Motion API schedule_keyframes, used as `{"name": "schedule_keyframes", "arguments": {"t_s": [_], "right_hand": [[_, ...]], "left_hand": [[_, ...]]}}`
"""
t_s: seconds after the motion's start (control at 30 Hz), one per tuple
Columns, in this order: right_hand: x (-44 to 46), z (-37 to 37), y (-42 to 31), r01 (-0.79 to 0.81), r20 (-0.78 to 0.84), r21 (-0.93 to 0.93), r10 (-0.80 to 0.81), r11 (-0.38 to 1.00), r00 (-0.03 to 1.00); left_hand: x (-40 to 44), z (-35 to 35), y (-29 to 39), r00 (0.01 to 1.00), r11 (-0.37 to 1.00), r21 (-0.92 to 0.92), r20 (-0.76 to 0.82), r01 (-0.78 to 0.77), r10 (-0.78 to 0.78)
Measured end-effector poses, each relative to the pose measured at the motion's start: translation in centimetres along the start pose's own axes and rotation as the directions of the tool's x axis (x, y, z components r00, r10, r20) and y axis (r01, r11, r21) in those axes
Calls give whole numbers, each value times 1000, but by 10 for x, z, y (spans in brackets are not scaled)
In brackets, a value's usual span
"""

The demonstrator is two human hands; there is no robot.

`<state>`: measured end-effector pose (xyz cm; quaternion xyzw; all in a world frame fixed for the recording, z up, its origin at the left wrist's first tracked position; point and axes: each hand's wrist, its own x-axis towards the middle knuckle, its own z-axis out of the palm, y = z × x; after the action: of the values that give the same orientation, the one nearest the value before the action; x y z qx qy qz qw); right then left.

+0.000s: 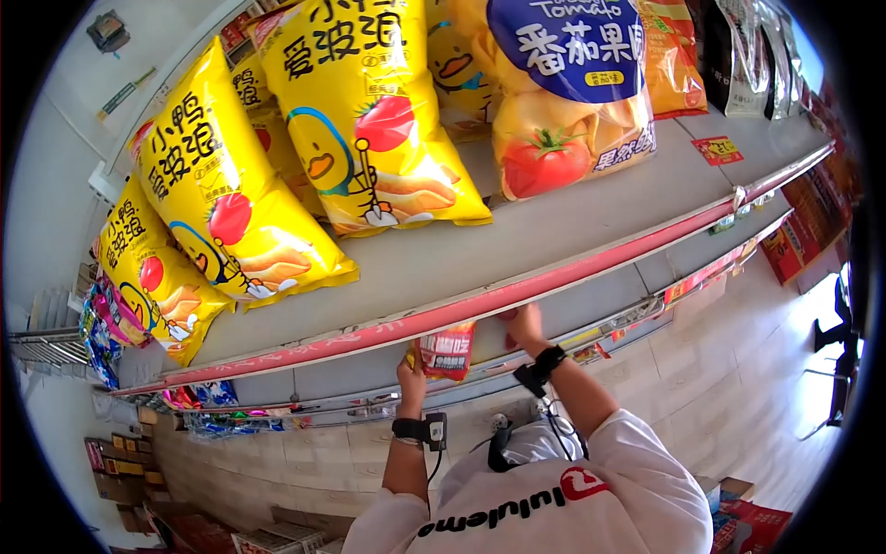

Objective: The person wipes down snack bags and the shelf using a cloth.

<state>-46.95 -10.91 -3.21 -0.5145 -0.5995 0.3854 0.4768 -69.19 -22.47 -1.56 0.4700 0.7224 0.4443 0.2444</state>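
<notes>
A red snack packet (448, 351) with white lettering is at the lower shelf, its top covered by the upper shelf's pink edge strip. My left hand (412, 377) is closed on the packet's left side. To the packet's right, my right hand (526, 329) reaches in under the upper shelf. Its fingers are partly hidden, and small dark red patches beside them are too unclear to name. Black straps with devices and cables sit on both wrists.
The upper shelf (572, 235) bears yellow chip bags (369, 120), a tomato snack bag (572, 102) and silver-black pouches (743, 60). Blue packets (217, 394) lie at the lower left. Cartons (125, 457) stand on the floor at left; red boxes (808, 226) are at right.
</notes>
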Motion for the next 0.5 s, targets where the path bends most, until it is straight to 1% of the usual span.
{"name": "schedule_keyframes", "arguments": {"t_s": [0.03, 0.1, 0.13, 0.17, 0.2, 0.23, 0.27, 0.3, 0.33, 0.37, 0.4, 0.43, 0.5], "right_hand": [[4, -5, 6, 7, 2, 3, -7, 1000, 1000], [6, -18, -3, -57, 37, -3, 57, 998, 998], [5, -32, -36, -132, 88, -33, 134, 991, 987], [3, -34, -35, -130, 87, -37, 133, 991, 987], [-2, -38, -33, -85, 36, 38, 84, 996, 996], [-7, -42, -31, -34, -19, 110, 36, 993, 999], [-13, -47, -29, -30, -19, 105, 32, 994, 999], [-22, -51, -28, -93, -7, 200, 96, 975, 995], [-29, -56, -28, -156, 10, 294, 160, 943, 987], [-36, -61, -28, -153, 9, 291, 157, 944, 988], [-42, -67, -30, -133, -7, 243, 138, 961, 990], [-46, -74, -34, -111, -21, 192, 117, 975, 993], [-51, -89, -50, -104, -38, 199, 114, 974, 993]], "left_hand": [[-5, -1, -1, 1000, 1000, -1, -7, -4, 4], [-16, 3, -3, 996, 964, -265, -81, 21, -44], [-18, -1, -7, 995, 953, -288, -2, 92, -97], [-18, 0, -5, 995, 952, -292, -1, 92, -97], [-19, 2, -3, 987, 827, -540, 49, 156, -154], [-20, 4, 0, 975, 635, -743, 113, 212, -194], [-20, 3, 6, 957, 540, -795, 175, 275, -230], [-17, 7, 8, 958, 538, -797, 176, 274, -228], [-14, 14, 11, 959, 469, -841, 191, 270, -210], [-10, 21, 15, 960, 396, -879, 205, 266, -190], [-7, 23, 30, 965, 397, -879, 232, 263, -126], [1, 31, 40, 965, 391, -883, 231, 261, -123], [14, 45, 58, 960, 406, -871, 265, 277, -86]]}}
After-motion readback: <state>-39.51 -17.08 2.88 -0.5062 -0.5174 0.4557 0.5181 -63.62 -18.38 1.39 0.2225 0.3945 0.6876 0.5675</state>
